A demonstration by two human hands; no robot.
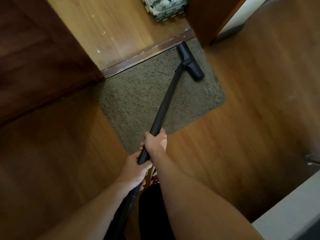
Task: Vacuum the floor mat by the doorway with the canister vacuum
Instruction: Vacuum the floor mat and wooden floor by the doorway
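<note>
Wooden floor [251, 118]: warm brown boards that fill most of the frame, from the lower left across to the right edge.
Door [34, 58]: a dark brown panel in the upper left, its lower corner next to the mat's left end.
Floor mat [138, 97]: grey-brown and shaggy, with rounded corners. It lies in the middle of the frame, its far edge along the threshold and its near corner reaching toward the hands.
Far floor [112, 23]: paler boards beyond the threshold at top centre, dotted with small white specks.
White surface [294, 208]: a pale ledge in the lower right corner.
Vacuum wand [168, 99]: a black tube running diagonally from the hands up across the mat to the nozzle.
Threshold strip [147, 52]: a dark, worn bar slanting from centre left up to the right.
Foam tiles [164, 7]: a stack of grey interlocking pieces at the top edge.
Nozzle [189, 60]: a black floor head resting on the mat's upper right part, one end just beside the threshold.
Right hand [155, 142]: fingers wrapped round the wand, the farther of the two grips.
Left hand [135, 170]: fingers curled round the wand's near end, just behind the right hand.
</note>
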